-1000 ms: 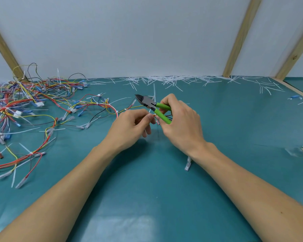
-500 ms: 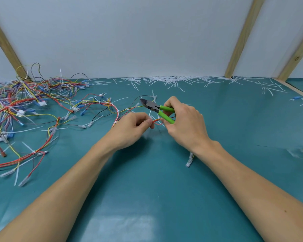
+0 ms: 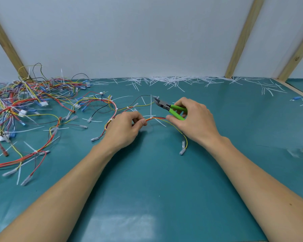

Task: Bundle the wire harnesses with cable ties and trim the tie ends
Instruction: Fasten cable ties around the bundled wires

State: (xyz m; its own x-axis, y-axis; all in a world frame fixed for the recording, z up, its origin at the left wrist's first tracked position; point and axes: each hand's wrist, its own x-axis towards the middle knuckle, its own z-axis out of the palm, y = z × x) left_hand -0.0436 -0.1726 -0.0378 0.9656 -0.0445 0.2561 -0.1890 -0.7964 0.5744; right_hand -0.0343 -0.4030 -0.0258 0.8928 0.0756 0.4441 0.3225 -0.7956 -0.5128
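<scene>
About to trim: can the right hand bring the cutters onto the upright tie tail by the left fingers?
Probably yes. The right hand holds the cutters just right of the tie tail, with nothing between them.

Wire tangle (image 3: pixel 24 109) left; bare mat (image 3: pixel 252 119) right.

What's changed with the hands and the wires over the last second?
The hands drew apart, exposing a stretch of wires between them with a cable tie standing upright on it. The left hand slid left along the wires, keeping its pinch; the right hand shifted right with the cutters, fingertips touching the wires. The wire pile and trimmed tie ends stayed put.
</scene>
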